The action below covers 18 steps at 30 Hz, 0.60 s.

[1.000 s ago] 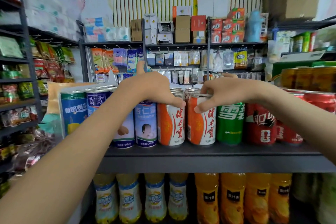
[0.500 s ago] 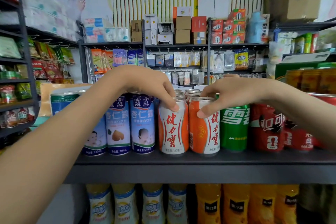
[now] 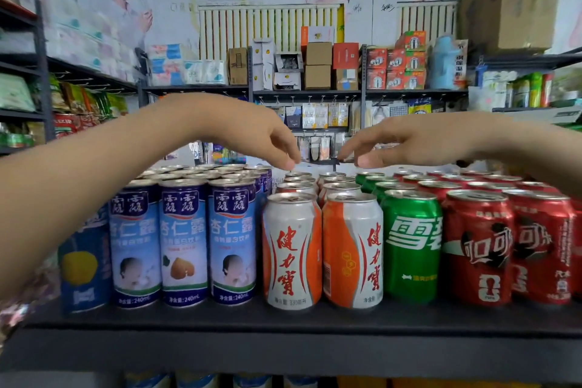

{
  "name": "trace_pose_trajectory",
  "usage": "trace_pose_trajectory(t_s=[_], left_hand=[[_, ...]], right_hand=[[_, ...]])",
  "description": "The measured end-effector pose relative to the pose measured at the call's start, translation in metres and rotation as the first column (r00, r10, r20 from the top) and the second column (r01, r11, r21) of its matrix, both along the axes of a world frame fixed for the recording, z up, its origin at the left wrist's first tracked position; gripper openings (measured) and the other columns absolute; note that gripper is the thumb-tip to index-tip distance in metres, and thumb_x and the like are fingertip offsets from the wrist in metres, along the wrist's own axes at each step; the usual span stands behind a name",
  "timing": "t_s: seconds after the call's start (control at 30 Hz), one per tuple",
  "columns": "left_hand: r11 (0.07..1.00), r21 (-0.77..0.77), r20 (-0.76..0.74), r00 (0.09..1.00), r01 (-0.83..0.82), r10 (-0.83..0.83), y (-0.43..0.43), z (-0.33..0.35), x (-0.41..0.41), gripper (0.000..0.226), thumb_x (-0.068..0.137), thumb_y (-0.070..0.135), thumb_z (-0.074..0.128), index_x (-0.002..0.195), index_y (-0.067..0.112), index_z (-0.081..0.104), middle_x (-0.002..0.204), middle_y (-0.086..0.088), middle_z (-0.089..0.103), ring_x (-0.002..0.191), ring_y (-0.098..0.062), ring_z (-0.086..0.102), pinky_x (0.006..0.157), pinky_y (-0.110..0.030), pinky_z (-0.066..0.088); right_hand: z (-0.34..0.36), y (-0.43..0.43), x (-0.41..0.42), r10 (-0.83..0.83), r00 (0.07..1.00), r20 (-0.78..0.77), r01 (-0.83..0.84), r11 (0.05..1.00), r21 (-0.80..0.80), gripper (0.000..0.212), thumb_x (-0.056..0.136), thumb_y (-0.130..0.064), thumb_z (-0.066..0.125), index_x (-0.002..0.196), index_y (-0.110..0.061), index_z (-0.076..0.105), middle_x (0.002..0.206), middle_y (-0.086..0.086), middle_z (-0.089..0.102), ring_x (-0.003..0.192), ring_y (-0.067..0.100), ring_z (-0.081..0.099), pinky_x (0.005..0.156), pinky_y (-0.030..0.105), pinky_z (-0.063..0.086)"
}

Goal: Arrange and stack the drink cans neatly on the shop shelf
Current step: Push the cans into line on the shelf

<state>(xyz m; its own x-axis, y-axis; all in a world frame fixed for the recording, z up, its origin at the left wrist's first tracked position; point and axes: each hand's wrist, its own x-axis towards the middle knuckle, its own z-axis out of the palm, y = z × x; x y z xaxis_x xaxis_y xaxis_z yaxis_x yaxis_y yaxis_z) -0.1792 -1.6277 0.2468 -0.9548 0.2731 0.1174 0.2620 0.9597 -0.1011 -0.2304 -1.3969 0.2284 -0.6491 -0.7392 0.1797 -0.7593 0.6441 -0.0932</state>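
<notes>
At the lower left of the frame a blue can with a yellow fruit (image 3: 85, 264) stands at the end of the shelf (image 3: 283, 327), partly hidden behind the person's left forearm. Next come rows of tall slim blue-and-white cans (image 3: 184, 239), then two rows of white-and-orange cans (image 3: 293, 249) in the middle, a row of green cans (image 3: 411, 242), and red cans (image 3: 478, 246) at the right. All stand upright, and the front ones sit near the shelf's front lip.

The left hand (image 3: 248, 132) hovers above the meeting of the slim and orange rows, fingers loosely bent, holding nothing. The right hand (image 3: 409, 142) hovers over the orange and green rows, equally empty and clear of the can tops.

The likeliest mishap is a sweep of the left forearm catching the blue can or the slim ones, which look easiest to tip. A forward nudge could also send a front can off the lip.
</notes>
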Motion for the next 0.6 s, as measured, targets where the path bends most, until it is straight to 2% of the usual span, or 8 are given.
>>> trace_pose_trajectory(t_s=[0.07,0.13,0.27,0.33,0.4,0.5,0.57,0.6], left_hand=[[1.0,-0.02,0.059,0.998,-0.01,0.011,0.002,0.003,-0.012,0.03,0.09,0.039,0.057,0.12,0.036,0.059,0.112,0.017,0.063,0.096,0.004,0.055,0.077,-0.011,0.038],[0.999,-0.043,0.116,0.993,-0.027,0.032,0.003,0.002,-0.024,0.032,0.09,0.037,0.059,0.122,0.035,0.058,0.113,0.014,0.063,0.088,0.007,0.054,0.069,-0.005,0.038],[0.997,-0.063,0.218,0.974,-0.052,0.064,0.002,-0.003,-0.047,0.042,0.087,0.039,0.063,0.128,0.033,0.054,0.117,0.011,0.061,0.083,0.007,0.054,0.072,-0.009,0.038],[0.994,-0.062,0.255,0.962,-0.086,0.099,-0.001,-0.005,-0.053,0.044,0.085,0.042,0.064,0.127,0.032,0.053,0.114,0.014,0.06,0.088,0.001,0.058,0.076,-0.014,0.042],[0.992,-0.079,0.268,0.956,-0.101,0.118,-0.004,-0.007,-0.059,0.047,0.083,0.043,0.065,0.127,0.031,0.053,0.111,0.016,0.059,0.091,-0.007,0.062,0.081,-0.02,0.045],[0.993,-0.059,0.258,0.96,-0.098,0.11,-0.005,-0.01,-0.066,0.046,0.08,0.045,0.068,0.121,0.03,0.055,0.107,0.017,0.061,0.086,-0.001,0.059,0.073,-0.017,0.045],[0.997,-0.023,0.259,0.963,-0.076,0.079,-0.003,-0.01,-0.068,0.043,0.079,0.043,0.07,0.117,0.029,0.058,0.102,0.018,0.063,0.087,0.002,0.059,0.071,-0.016,0.045],[0.998,-0.018,0.262,0.963,-0.062,0.064,-0.002,-0.01,-0.069,0.042,0.079,0.043,0.07,0.116,0.028,0.058,0.101,0.018,0.064,0.09,0.001,0.06,0.075,-0.018,0.047]], right_hand=[[0.006,-0.001,-0.012,0.026,0.999,-0.027,-0.024,0.998,0.065,0.033,0.093,-0.039,0.049,0.126,-0.043,0.053,0.123,-0.02,0.056,0.116,0.001,0.05,0.1,0.025,0.037],[0.009,-0.006,-0.025,0.049,0.999,0.023,-0.052,0.991,0.121,0.034,0.095,-0.029,0.052,0.126,-0.043,0.053,0.13,-0.019,0.054,0.12,0.002,0.048,0.103,0.028,0.038],[0.006,-0.021,-0.044,0.075,0.983,0.165,-0.115,0.961,0.25,0.045,0.092,-0.025,0.06,0.131,-0.045,0.05,0.137,-0.017,0.048,0.125,0.001,0.043,0.108,0.032,0.034],[0.004,-0.026,-0.054,0.079,0.974,0.213,-0.142,0.943,0.3,0.051,0.091,-0.023,0.062,0.134,-0.045,0.046,0.14,-0.017,0.045,0.128,0.001,0.039,0.107,0.026,0.033],[0.004,-0.031,-0.06,0.079,0.971,0.225,-0.153,0.93,0.334,0.055,0.09,-0.02,0.063,0.137,-0.041,0.044,0.134,-0.021,0.045,0.125,-0.002,0.038,0.101,0.018,0.033],[0.003,-0.035,-0.071,0.08,0.982,0.171,-0.138,0.922,0.362,0.057,0.086,-0.022,0.067,0.135,-0.039,0.044,0.118,-0.019,0.041,0.119,0.004,0.039,0.103,0.024,0.035],[0.002,-0.038,-0.075,0.08,0.984,0.159,-0.133,0.925,0.357,0.059,0.084,-0.022,0.07,0.134,-0.039,0.045,0.115,-0.015,0.037,0.117,0.006,0.035,0.095,0.01,0.032],[0.002,-0.038,-0.078,0.088,0.984,0.156,-0.14,0.923,0.359,0.06,0.083,-0.021,0.07,0.135,-0.038,0.045,0.115,-0.013,0.036,0.116,0.004,0.032,0.089,0.003,0.028]])
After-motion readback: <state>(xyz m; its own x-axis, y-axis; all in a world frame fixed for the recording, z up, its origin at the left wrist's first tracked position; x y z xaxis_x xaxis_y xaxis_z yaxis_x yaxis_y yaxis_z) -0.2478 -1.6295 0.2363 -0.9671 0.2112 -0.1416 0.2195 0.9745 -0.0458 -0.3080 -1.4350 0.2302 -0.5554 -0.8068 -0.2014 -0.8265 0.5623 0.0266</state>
